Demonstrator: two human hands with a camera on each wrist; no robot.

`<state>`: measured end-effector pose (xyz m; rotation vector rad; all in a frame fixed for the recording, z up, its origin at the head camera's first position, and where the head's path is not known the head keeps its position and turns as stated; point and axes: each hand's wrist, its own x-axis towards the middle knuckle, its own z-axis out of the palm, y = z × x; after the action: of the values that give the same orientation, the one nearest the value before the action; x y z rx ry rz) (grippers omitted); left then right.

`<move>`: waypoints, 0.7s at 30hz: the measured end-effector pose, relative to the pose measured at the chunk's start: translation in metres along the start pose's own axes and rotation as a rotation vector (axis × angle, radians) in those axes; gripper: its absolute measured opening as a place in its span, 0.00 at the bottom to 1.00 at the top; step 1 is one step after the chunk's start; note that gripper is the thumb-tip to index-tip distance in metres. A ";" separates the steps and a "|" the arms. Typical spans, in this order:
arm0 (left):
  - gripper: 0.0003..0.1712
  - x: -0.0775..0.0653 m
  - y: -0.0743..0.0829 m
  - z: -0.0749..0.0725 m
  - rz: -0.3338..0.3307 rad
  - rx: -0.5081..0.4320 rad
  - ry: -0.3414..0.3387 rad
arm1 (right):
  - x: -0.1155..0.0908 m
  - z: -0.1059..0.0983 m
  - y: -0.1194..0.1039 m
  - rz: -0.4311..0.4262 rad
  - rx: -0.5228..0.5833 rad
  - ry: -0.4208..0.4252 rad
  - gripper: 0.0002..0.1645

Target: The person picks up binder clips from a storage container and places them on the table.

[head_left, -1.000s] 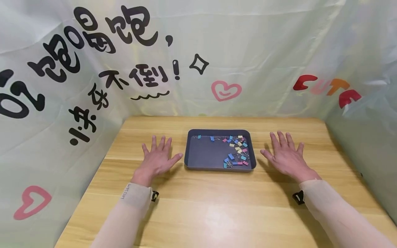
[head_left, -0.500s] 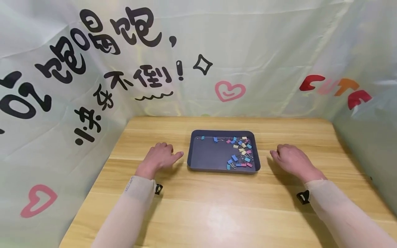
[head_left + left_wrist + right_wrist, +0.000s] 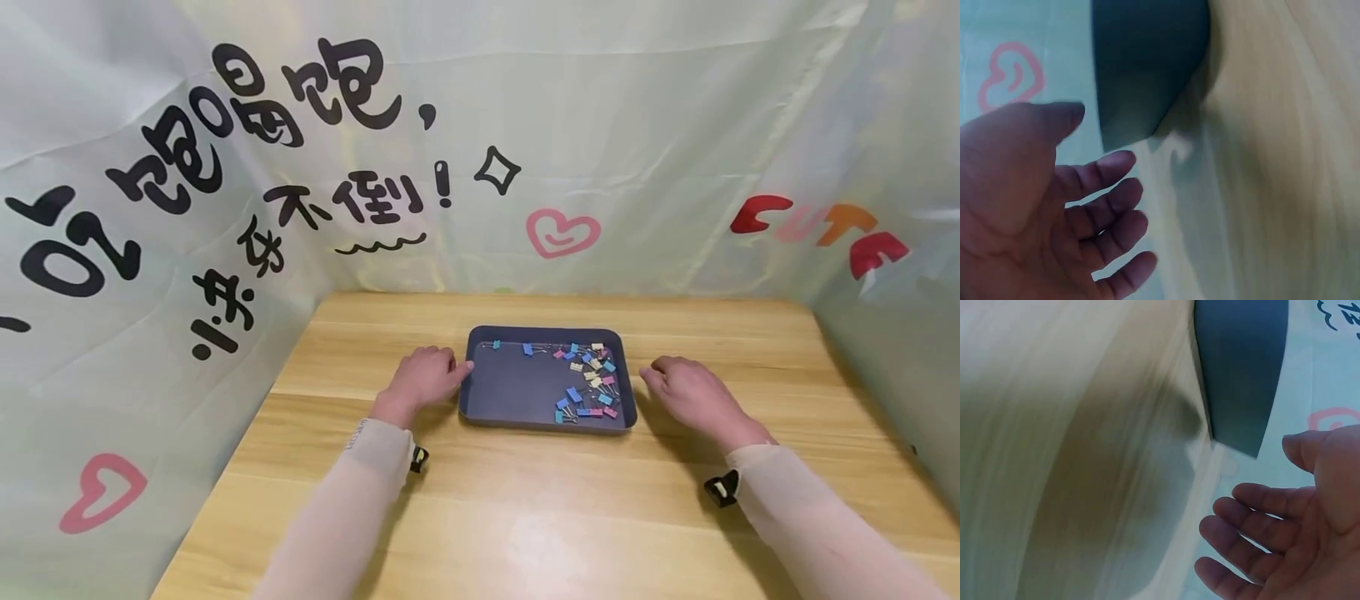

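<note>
A dark grey rectangular tray (image 3: 510,387) lies on the wooden table. Many small binder clips in blue, teal, pink and cream crowd its right side, among them a blue binder clip (image 3: 573,394). A single teal binder clip (image 3: 497,344) lies near the back left corner. Beside the left rim is my left hand (image 3: 423,382), its thumb tip overlapping that rim in the head view. The left wrist view shows its fingers loosely bent near the tray wall (image 3: 1150,62), holding nothing. My right hand (image 3: 693,396) hovers right of the tray, a gap between them, fingers relaxed and holding nothing.
The wooden table (image 3: 525,508) runs back to a pale fabric backdrop (image 3: 645,150) with black lettering and pink hearts. This fabric also encloses the left and right sides. A black strap piece (image 3: 722,489) sits at the right wrist, another (image 3: 418,459) at the left.
Both hands' spread fingers have bent downward. My left hand has moved right to the tray's left rim, and my right hand has come slightly closer to the tray. The head view has shifted a little.
</note>
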<state>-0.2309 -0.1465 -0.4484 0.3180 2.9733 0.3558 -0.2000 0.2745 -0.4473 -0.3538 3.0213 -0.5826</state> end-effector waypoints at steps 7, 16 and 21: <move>0.22 0.010 0.018 0.014 -0.053 -0.013 0.054 | 0.011 0.012 -0.016 0.070 0.042 0.006 0.28; 0.17 0.014 0.022 0.027 -0.181 -0.130 0.074 | 0.017 0.021 -0.023 0.113 0.038 -0.012 0.20; 0.23 0.017 0.022 0.019 -0.186 -0.173 0.044 | 0.020 0.022 -0.022 0.108 0.046 -0.009 0.20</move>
<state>-0.2407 -0.1179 -0.4627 0.0149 2.9549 0.5994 -0.2125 0.2420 -0.4598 -0.1892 2.9901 -0.6385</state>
